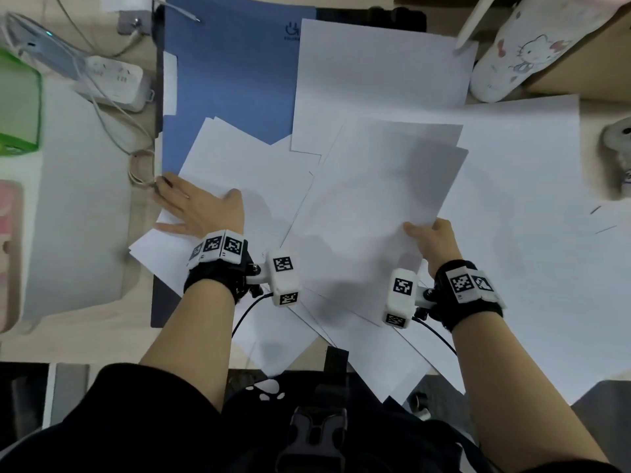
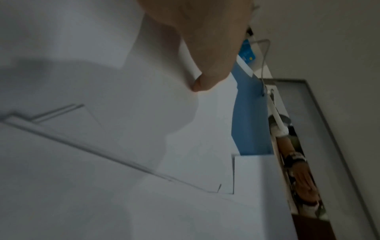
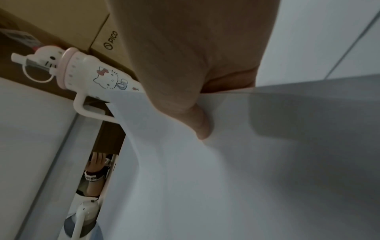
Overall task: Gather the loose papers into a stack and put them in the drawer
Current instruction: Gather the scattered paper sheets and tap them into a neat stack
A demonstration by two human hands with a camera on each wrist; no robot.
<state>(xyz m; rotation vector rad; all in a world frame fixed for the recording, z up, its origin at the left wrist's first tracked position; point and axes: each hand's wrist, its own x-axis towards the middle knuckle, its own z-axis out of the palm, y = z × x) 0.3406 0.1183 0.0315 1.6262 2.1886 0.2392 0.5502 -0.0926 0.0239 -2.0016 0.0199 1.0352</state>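
Several loose white sheets point(image 1: 375, 80) lie fanned across the desk, overlapping at odd angles. My right hand point(image 1: 431, 238) pinches the near corner of a few lifted sheets point(image 1: 382, 206), thumb on top point(image 3: 202, 128) and fingers hidden underneath. My left hand point(image 1: 194, 206) rests flat with fingers spread on the left sheets point(image 1: 246, 165), near their left edge. In the left wrist view the thumb point(image 2: 207, 78) lies on the papers point(image 2: 102, 162). No drawer is in view.
A blue folder point(image 1: 225, 80) lies under the papers at the back. A white cartoon-cat bottle point(image 1: 522, 52) and cardboard boxes point(image 3: 82, 24) stand at the back right. A power strip point(image 1: 116, 80), cables and a green box point(image 1: 17, 104) sit on the left.
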